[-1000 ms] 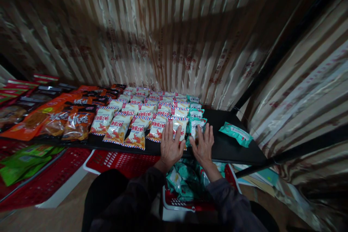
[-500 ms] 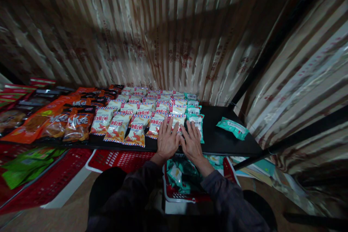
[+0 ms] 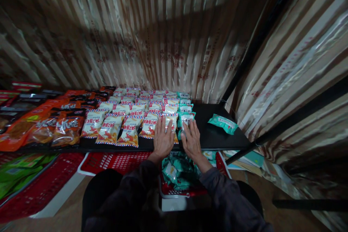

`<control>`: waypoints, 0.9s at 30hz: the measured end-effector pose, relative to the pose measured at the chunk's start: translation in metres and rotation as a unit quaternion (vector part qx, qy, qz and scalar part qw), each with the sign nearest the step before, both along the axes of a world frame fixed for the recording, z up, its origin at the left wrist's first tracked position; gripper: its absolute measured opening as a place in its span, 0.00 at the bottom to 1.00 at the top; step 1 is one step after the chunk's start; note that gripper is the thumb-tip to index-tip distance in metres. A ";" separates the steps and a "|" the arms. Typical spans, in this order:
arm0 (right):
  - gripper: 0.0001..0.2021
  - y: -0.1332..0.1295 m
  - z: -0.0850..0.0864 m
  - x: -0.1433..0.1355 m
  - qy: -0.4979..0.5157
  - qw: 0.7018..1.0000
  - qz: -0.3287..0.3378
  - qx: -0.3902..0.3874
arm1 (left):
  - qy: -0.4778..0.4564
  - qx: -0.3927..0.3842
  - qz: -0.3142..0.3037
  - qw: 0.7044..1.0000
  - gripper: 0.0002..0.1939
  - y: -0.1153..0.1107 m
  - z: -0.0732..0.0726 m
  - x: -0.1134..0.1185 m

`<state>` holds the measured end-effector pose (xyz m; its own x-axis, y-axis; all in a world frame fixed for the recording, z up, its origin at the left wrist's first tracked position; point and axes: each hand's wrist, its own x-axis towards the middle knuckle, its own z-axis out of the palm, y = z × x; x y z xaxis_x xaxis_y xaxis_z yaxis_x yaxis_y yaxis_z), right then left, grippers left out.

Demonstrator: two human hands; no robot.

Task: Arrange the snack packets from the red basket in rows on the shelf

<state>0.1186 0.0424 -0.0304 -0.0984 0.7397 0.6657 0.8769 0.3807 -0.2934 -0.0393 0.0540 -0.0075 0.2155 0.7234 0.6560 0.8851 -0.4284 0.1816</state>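
My left hand lies with outstretched fingers over the front white snack bag at the right end of the white rows. Beside it, my right hand rests, fingers extended, on the front teal snack bag, covering its lower part. More teal bags run back in a column behind that one. To the left stand several rows of white snack bags with striped edges. One more teal bag lies on its side, apart, at the right of the black shelf.
Orange snack bags fill the shelf's left part. Below the shelf, a red basket holds teal bags, and another red basket holds green packages. A black post rises at the right, before striped sheeting.
The view has shifted, so the shelf appears further left. My hands have moved slightly apart, the right one now over the front teal bag.
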 end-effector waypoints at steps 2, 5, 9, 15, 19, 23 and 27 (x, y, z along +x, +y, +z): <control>0.24 0.002 -0.004 0.004 0.022 1.000 -0.016 -0.013 | -0.001 -0.002 0.004 1.000 0.25 0.001 0.002 0.002; 0.24 0.008 -0.008 0.008 0.048 0.998 -0.032 -0.036 | -0.002 -0.010 0.008 1.000 0.25 0.003 0.004 0.005; 0.25 0.012 -0.011 0.008 0.044 0.997 -0.012 -0.059 | -0.002 -0.029 0.015 0.999 0.24 0.005 0.005 0.004; 0.25 0.011 -0.007 0.007 0.030 0.998 -0.027 -0.054 | -0.008 -0.030 0.017 0.999 0.25 0.007 0.010 0.005; 0.24 0.015 0.000 0.007 0.003 0.999 -0.042 -0.032 | 0.004 -0.028 0.016 0.999 0.25 0.017 0.023 0.010; 0.24 0.027 0.011 0.006 -0.039 0.998 -0.047 -0.017 | 0.021 -0.039 0.022 0.999 0.24 0.041 0.039 0.018; 0.23 0.049 0.022 0.004 -0.050 0.997 -0.050 -0.009 | 0.037 -0.057 0.035 0.997 0.24 0.072 0.050 0.022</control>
<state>0.1225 0.0910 -0.0087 -0.0883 0.7612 0.6424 0.9356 0.2848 -0.2088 -0.0168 0.1263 0.0425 0.2069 0.8066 0.5537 0.9245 -0.3464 0.1593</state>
